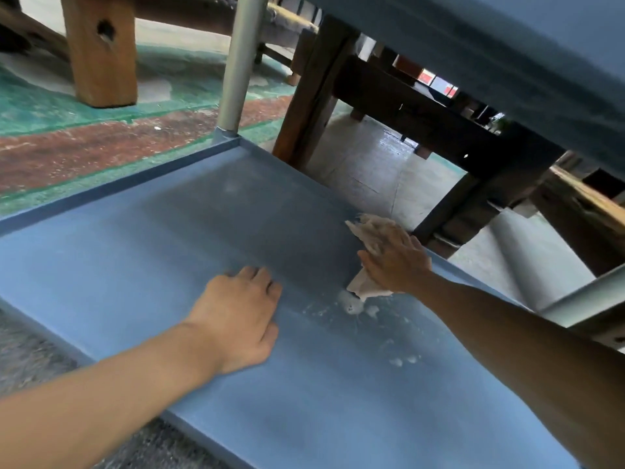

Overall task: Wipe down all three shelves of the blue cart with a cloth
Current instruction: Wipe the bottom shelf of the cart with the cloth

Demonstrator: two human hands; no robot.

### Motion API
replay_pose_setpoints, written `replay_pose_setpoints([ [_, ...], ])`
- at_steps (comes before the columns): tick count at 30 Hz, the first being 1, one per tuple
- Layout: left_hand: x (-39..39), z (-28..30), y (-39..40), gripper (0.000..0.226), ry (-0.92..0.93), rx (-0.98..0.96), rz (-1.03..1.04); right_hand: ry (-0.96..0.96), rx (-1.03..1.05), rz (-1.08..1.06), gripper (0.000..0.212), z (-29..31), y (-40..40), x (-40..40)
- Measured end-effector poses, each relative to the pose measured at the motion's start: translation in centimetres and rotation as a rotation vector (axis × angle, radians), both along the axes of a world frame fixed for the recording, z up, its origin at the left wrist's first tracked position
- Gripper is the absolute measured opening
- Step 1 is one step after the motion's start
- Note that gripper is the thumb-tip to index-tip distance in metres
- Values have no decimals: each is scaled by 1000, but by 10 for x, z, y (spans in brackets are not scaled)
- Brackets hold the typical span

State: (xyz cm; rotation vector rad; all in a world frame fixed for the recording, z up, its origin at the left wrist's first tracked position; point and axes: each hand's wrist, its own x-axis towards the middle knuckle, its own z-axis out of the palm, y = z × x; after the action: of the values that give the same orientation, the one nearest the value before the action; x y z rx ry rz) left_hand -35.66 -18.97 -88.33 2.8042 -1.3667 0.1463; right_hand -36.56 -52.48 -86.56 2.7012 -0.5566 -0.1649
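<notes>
A blue cart shelf (142, 265) fills the lower view, dusty, with white smears (351, 304) near its middle. My right hand (397, 262) presses a crumpled beige cloth (370, 231) flat on the shelf near its far right rim. My left hand (241, 316) rests palm down on the shelf surface, fingers slightly curled, holding nothing. The underside of the blue shelf above (507, 55) hangs over the upper right.
A grey cart post (238, 62) rises from the shelf's far corner. Dark wooden furniture legs (311, 93) stand right behind the cart, and a lighter wooden leg (101, 52) stands at the back left. The floor is painted green and red.
</notes>
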Motion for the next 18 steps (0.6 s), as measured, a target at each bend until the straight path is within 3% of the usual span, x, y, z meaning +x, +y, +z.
replay_pose_setpoints([
  [2, 2, 9, -13, 43, -36, 43, 66, 59, 54, -53, 76, 1, -19, -24],
  [4, 0, 15, -27, 44, -76, 107, 81, -4, 146, -199, 85, 4, -40, -50],
  [9, -20, 5, -41, 54, -246, 257, -1, 42, 164, -380, 100, 6, -83, -106],
  [14, -18, 2, -35, 58, -277, 214, 1, 178, 169, -567, 128, 27, -107, -133],
  [18, -16, 1, -34, 54, -268, 188, -25, 125, 251, -762, 148, 39, -115, -153],
])
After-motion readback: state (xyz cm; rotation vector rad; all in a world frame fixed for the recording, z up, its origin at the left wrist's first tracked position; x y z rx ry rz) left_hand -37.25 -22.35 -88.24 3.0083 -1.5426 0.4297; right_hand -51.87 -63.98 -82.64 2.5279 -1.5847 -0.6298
